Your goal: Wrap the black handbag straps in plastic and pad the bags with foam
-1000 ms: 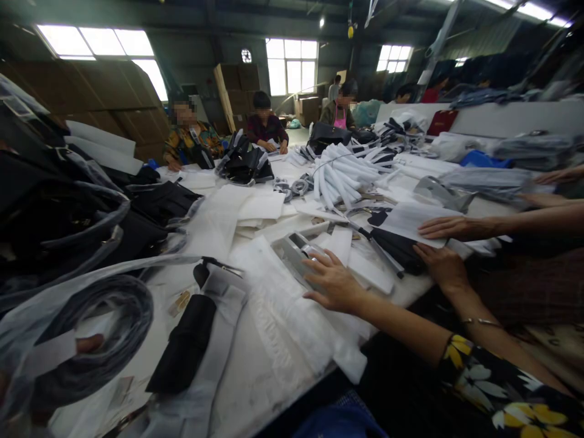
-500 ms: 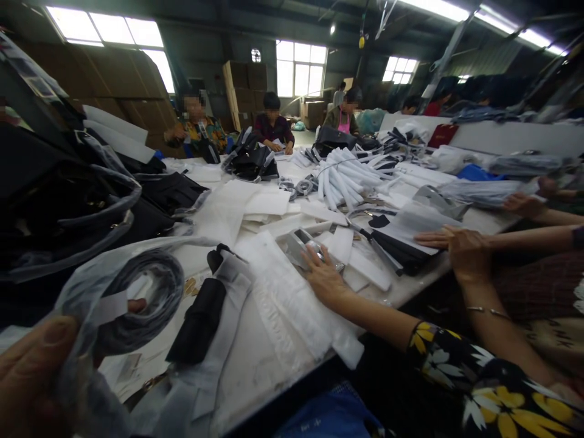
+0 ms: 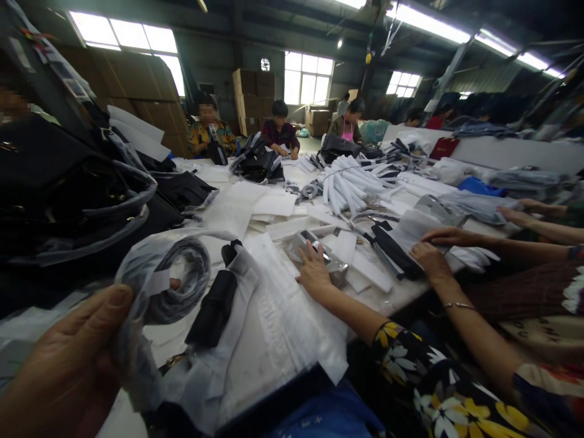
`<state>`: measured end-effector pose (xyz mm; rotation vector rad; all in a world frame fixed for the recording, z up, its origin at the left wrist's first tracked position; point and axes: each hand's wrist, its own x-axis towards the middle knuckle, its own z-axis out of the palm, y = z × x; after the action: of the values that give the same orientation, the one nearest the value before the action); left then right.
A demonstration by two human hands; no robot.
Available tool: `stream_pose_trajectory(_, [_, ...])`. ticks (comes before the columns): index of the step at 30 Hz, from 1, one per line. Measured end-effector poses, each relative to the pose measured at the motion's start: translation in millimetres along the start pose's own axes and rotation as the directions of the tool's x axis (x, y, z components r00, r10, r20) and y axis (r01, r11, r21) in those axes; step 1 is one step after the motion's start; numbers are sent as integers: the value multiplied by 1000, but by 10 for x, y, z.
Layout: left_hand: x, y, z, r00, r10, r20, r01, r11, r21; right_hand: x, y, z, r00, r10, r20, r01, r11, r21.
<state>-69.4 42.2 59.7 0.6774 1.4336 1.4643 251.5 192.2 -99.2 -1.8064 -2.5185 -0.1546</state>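
Observation:
My left hand is closed, in the near left, around a dark coiled strap wrapped in clear plastic. A fingertip shows through the middle of the coil, beside a white slip of paper. Below and right of it lies a black rolled bundle with translucent wrap. My right hand, under a black floral sleeve, rests with spread fingers on a shiny grey object that resembles a tape dispenser. White foam sheets lie between my hands.
Black bags with wrapped handles are piled at left. A bundle of white tubes lies mid-table. On the right, a co-worker's hands handle a translucent sheet beside a black piece. Several people sit across.
My left hand and the coiled strap have shifted right and up in view. My right hand stays on the grey object, fingers more spread. The co-worker's hands at right have moved over the sheet.

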Motion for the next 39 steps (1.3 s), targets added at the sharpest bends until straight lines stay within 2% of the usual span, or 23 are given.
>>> stream_pose_trajectory(4, [-75,81,115,999,32,-20,-33,998,-44,-15,-14,-40,1000,17,4,-17,1000,-7])
stream_pose_trajectory(10, [-59,78,156,998,35,42,-32,996,-82,-55,-44,-60,998,11,-57,-12,1000,-13])
stream_pose_trajectory(18, [-81,66,175,998,43,44,-40,996,-77,0,-79,92,980,17,-197,-19,1000,-10])
stream_pose_trajectory(24, [-65,47,180,998,56,39,-53,995,-84,95,-133,165,969,38,-246,-39,999,2])
stream_pose_trajectory(27, [-71,56,185,997,59,47,-55,995,-83,107,-87,78,959,12,-282,-5,1000,26])
stream_pose_trajectory(33, [-59,55,177,996,65,62,-60,994,-89,-35,-39,-265,925,-42,-377,90,990,111])
stream_pose_trajectory(36, [-55,51,181,997,59,46,-55,995,-87,-175,-68,-374,928,-18,-372,91,979,181])
stream_pose_trajectory(39, [-65,59,185,997,55,46,-52,996,-75,-296,-42,-399,939,15,-343,70,970,234])
